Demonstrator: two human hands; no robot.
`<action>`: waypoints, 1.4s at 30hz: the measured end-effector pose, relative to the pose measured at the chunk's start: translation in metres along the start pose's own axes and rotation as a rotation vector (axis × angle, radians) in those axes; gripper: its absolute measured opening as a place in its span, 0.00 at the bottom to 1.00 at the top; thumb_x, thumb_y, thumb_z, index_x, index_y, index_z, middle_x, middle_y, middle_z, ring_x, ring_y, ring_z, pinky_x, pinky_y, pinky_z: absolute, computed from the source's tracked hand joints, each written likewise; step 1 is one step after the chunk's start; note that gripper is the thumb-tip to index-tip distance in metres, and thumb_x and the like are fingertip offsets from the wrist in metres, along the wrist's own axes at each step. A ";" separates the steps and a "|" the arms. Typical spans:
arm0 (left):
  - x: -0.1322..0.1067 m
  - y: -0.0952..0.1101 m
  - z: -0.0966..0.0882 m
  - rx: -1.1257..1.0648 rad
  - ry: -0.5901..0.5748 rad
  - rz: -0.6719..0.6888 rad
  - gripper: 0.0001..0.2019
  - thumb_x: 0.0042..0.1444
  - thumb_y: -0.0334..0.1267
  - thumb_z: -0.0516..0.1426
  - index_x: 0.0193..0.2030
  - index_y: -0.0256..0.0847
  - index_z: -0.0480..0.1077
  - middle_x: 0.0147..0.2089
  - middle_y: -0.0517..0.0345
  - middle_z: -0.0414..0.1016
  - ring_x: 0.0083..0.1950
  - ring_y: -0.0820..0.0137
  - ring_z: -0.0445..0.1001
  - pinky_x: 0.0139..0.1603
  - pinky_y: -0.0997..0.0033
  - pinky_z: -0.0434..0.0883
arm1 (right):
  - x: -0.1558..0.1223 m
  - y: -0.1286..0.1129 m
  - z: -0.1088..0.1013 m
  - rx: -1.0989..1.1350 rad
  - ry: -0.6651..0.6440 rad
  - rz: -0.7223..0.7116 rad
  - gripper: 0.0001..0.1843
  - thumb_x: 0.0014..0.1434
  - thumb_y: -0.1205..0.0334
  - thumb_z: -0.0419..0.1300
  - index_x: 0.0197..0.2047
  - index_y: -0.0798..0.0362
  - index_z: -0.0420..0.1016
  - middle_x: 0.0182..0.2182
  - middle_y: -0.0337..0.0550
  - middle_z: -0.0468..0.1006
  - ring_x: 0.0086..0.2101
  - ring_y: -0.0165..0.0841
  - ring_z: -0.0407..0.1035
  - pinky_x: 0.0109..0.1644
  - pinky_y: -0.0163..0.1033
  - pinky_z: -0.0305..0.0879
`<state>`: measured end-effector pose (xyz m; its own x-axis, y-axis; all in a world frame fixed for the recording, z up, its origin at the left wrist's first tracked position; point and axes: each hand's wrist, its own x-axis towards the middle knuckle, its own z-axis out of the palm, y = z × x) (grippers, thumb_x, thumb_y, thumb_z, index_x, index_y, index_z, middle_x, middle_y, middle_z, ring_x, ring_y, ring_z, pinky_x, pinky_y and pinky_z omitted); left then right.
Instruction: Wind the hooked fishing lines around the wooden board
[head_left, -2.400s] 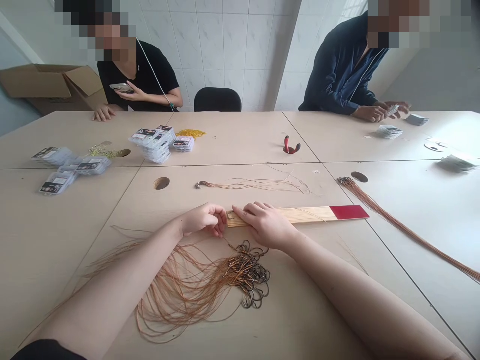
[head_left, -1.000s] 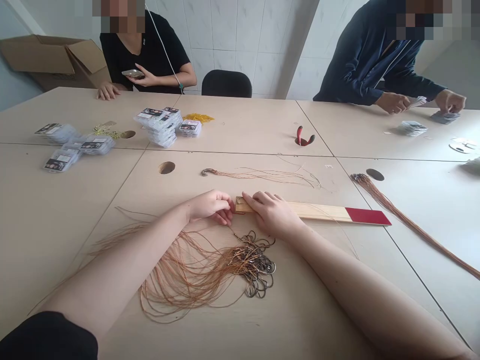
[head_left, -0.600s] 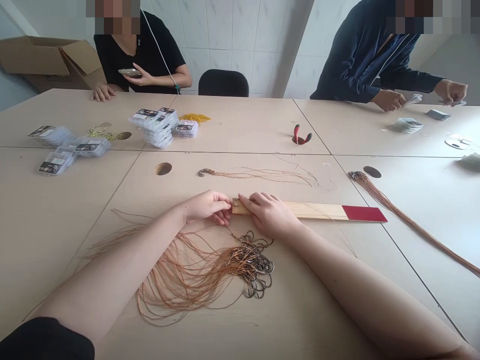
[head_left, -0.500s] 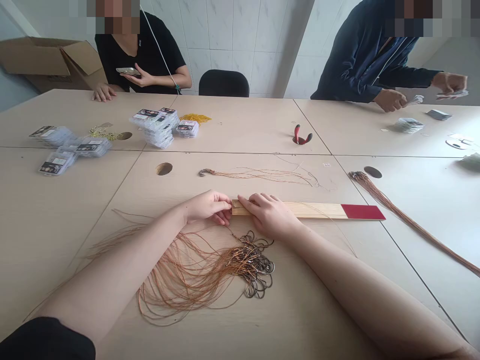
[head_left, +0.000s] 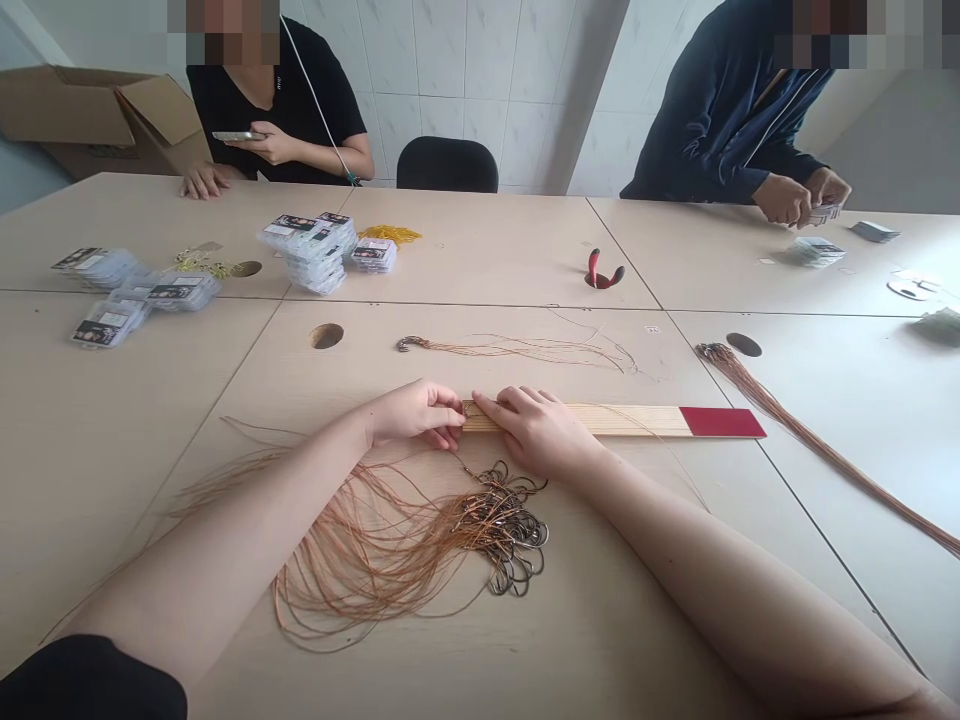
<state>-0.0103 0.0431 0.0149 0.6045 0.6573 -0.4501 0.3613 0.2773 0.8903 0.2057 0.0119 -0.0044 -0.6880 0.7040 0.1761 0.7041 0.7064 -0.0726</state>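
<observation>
A wooden strip (head_left: pixel 630 420) with a red right end lies across the table in front of me. My right hand (head_left: pixel 536 430) rests on its left end, fingers pressed down on the wood. My left hand (head_left: pixel 416 412) is curled just left of that end, fingertips pinched on a small hook or line I can barely make out. Below both hands lies a pile of dark fish hooks (head_left: pixel 506 530) tied to orange-brown lines (head_left: pixel 360 560) that fan out to the left.
A small bundle of lines with a hook (head_left: pixel 510 350) lies beyond the strip; a long bundle (head_left: pixel 810 445) runs off right. Red-handled pliers (head_left: pixel 602 272), stacks of packets (head_left: pixel 311 250), cable holes. Two people sit across, one holding a phone, one handling cards.
My hands and the strip have barely shifted. The person at far right has drawn the outstretched hand back so both hands meet. The view has moved slightly.
</observation>
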 end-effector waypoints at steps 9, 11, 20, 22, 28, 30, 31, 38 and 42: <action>0.002 -0.003 0.001 0.049 0.027 0.012 0.10 0.50 0.41 0.57 0.34 0.34 0.68 0.28 0.56 0.73 0.29 0.71 0.74 0.31 0.72 0.71 | 0.001 0.000 0.000 0.011 0.016 -0.009 0.27 0.58 0.67 0.47 0.61 0.52 0.52 0.41 0.48 0.66 0.41 0.36 0.60 0.45 0.40 0.59; 0.002 -0.002 0.001 0.074 0.038 0.001 0.10 0.51 0.41 0.56 0.33 0.34 0.67 0.28 0.55 0.74 0.29 0.71 0.74 0.32 0.71 0.72 | 0.002 0.000 0.000 0.018 0.018 -0.011 0.27 0.58 0.67 0.47 0.61 0.52 0.53 0.41 0.48 0.66 0.40 0.36 0.60 0.45 0.40 0.59; 0.000 0.000 0.002 0.094 0.046 -0.016 0.09 0.51 0.40 0.56 0.31 0.35 0.66 0.27 0.55 0.74 0.29 0.71 0.74 0.33 0.70 0.72 | 0.002 0.001 0.000 0.022 0.034 -0.016 0.27 0.57 0.66 0.49 0.60 0.52 0.55 0.41 0.48 0.66 0.40 0.36 0.60 0.45 0.41 0.59; 0.000 -0.002 0.001 0.090 0.037 -0.002 0.09 0.51 0.40 0.56 0.32 0.35 0.67 0.27 0.56 0.73 0.29 0.72 0.74 0.32 0.71 0.72 | 0.002 0.000 0.001 0.028 0.042 -0.021 0.26 0.57 0.66 0.49 0.60 0.52 0.55 0.41 0.47 0.66 0.40 0.36 0.60 0.45 0.41 0.60; 0.001 -0.002 -0.001 0.103 -0.022 0.045 0.08 0.50 0.37 0.57 0.34 0.34 0.69 0.29 0.59 0.70 0.29 0.73 0.73 0.31 0.73 0.71 | 0.001 0.001 0.002 0.045 0.069 -0.042 0.27 0.56 0.67 0.50 0.60 0.51 0.56 0.40 0.47 0.66 0.40 0.35 0.60 0.45 0.40 0.59; 0.001 -0.002 -0.001 0.106 -0.024 0.048 0.08 0.50 0.37 0.56 0.36 0.35 0.69 0.29 0.59 0.70 0.29 0.73 0.73 0.31 0.72 0.72 | 0.001 0.002 0.003 0.048 0.073 -0.047 0.26 0.57 0.66 0.50 0.60 0.51 0.56 0.40 0.47 0.67 0.40 0.35 0.60 0.45 0.41 0.59; 0.001 -0.002 -0.001 0.111 -0.025 0.050 0.08 0.51 0.37 0.56 0.36 0.35 0.69 0.29 0.58 0.71 0.29 0.73 0.73 0.31 0.72 0.72 | 0.001 0.002 0.003 0.048 0.073 -0.046 0.26 0.57 0.66 0.50 0.59 0.52 0.56 0.41 0.47 0.67 0.40 0.35 0.60 0.45 0.41 0.59; 0.000 -0.001 0.000 0.150 0.002 0.036 0.06 0.51 0.36 0.55 0.33 0.34 0.68 0.28 0.57 0.72 0.28 0.72 0.73 0.30 0.72 0.72 | 0.001 0.003 0.004 0.077 0.089 -0.061 0.25 0.57 0.64 0.51 0.59 0.52 0.58 0.41 0.47 0.67 0.40 0.35 0.61 0.44 0.41 0.60; 0.000 -0.001 0.001 0.174 0.011 0.047 0.06 0.51 0.35 0.55 0.32 0.35 0.68 0.27 0.58 0.71 0.27 0.73 0.73 0.29 0.74 0.71 | 0.000 0.002 0.001 0.134 0.103 -0.062 0.27 0.57 0.55 0.53 0.59 0.52 0.58 0.42 0.48 0.67 0.41 0.36 0.61 0.44 0.42 0.60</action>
<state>-0.0100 0.0427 0.0143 0.6160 0.6749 -0.4063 0.4508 0.1210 0.8844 0.2071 0.0137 -0.0054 -0.7031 0.6520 0.2839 0.6263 0.7568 -0.1870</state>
